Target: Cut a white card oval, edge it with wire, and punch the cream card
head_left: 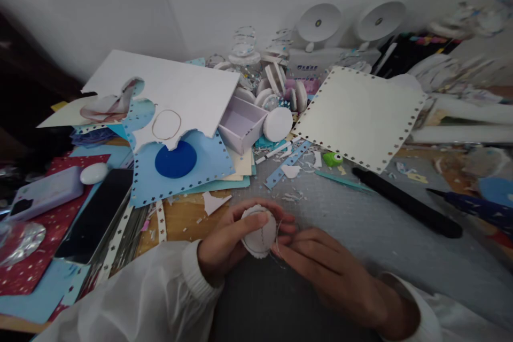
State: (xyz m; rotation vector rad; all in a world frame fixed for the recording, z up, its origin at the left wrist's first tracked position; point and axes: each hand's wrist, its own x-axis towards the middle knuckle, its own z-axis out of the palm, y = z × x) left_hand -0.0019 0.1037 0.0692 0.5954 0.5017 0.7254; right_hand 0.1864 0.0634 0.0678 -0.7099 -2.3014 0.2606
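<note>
Strand Work at the Disc Rim: Grip and Alignment

Position. Watching from the room, I find the white disc [258, 239] low and central, just off the grey work surface [336, 208]. It is held up in the fingers.

Hands. The left hand [232, 238] grasps the disc: thumb pressed on the face, fingers curled behind. The right hand [332, 267] appears to pinch a thin strand [277, 238] between fingertips brought up to the rim. Whether a needle is hidden there, I cannot tell.

Procedure. The step in hand is judged to be guiding the strand at the rim.
1. Support the disc from behind; press lightly with the thumb so that the rim does not slip or buckle.
2. Pinch the strand close to the rim and draw it evenly.
3. Hold the loose loop clear of the left fingers to avoid a snag.
4. Rotate the disc rather than twisting the right wrist.

Orientation. The broad face points upward and toward the near side. The outline looks longest from near to far, and a dark line [262, 233] on the face runs roughly that way. Whether the disc is truly oval or merely tilted, I cannot tell.
</note>
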